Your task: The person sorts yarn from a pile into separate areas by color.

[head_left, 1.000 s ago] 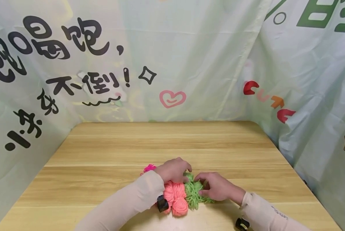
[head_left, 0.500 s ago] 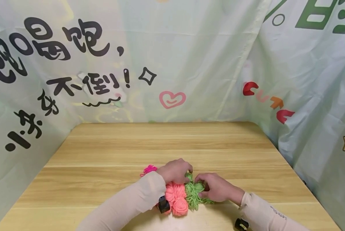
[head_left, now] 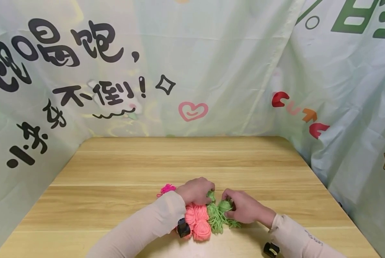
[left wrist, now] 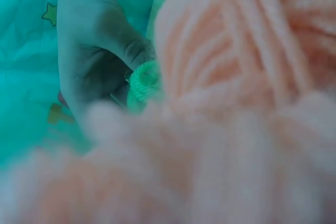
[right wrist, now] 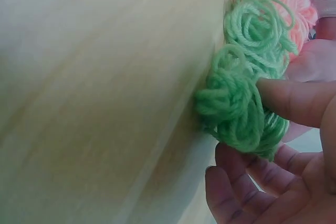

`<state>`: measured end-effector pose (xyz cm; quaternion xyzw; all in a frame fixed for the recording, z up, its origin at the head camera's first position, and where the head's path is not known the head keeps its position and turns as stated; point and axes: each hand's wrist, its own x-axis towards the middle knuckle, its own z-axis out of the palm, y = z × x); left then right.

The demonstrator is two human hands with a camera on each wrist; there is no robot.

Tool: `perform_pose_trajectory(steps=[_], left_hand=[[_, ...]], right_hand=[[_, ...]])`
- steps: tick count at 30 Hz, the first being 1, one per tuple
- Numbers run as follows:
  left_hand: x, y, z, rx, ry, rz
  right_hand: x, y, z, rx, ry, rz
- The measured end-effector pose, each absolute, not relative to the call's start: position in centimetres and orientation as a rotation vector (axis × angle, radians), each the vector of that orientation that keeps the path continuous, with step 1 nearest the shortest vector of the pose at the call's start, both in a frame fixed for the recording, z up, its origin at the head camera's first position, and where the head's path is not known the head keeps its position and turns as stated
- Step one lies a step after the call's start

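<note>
Balls of green yarn point(head_left: 215, 219) lie in a cluster near the table's front, beside coral-pink balls of yarn point(head_left: 200, 222). My right hand point(head_left: 245, 207) grips the rightmost green ball of yarn point(head_left: 225, 206), thumb on the near side and fingers round the far side. In the right wrist view the thumb presses into this looped green ball point(right wrist: 231, 103). My left hand point(head_left: 197, 190) reaches over the coral yarn, its thumb and fingers pinching a green tuft at the far end. Blurred coral yarn point(left wrist: 236, 51) fills much of the left wrist view.
Bright magenta yarn point(head_left: 167, 189) shows behind the left forearm, partly hidden. The wooden table point(head_left: 186, 157) reaches back to a printed cloth backdrop point(head_left: 224, 79), which also hangs at both sides. Each wrist carries a black camera point(head_left: 183, 227).
My right hand has shifted slightly up and to the right, drawing its green ball a little away from the green yarn at its left. The left hand has barely moved.
</note>
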<state>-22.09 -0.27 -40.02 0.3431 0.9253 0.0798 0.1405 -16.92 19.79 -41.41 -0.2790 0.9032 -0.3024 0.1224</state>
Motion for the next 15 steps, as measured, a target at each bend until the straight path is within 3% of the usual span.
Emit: perform_pose_trajectory(steps=[15], left_hand=[[-22.19,-0.47,-39.69,0.972,2.709,0.303]], right_hand=[[-17.28,20.13,-41.2,-0.847,2.676,-0.848]])
